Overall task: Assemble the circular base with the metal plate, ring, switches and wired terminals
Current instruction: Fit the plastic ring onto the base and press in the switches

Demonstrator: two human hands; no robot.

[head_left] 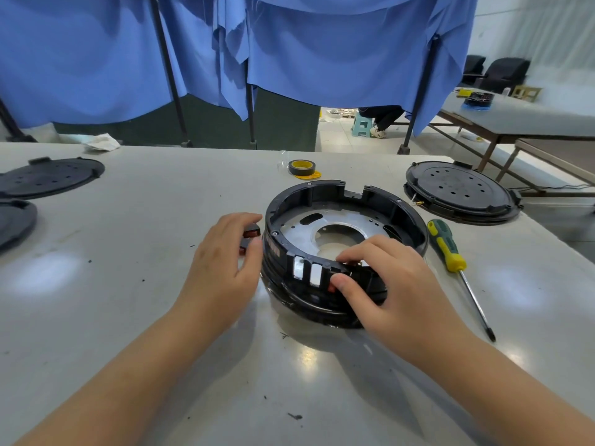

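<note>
Left hand (225,252): loosely curled, fingers resting against the left wall of the circular base (346,249), two red-and-black switches (250,238) just beside them; the base, a black ring wall around a silver metal plate (325,225), stands mid-table (128,317); right hand (386,281): pinching a red switch at the near wall slot; screwdriver (450,252) lies right.

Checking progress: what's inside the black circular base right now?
Inside the circular base lies the metal plate, with holes and a round central opening. The right hand covers its near edge.
</note>
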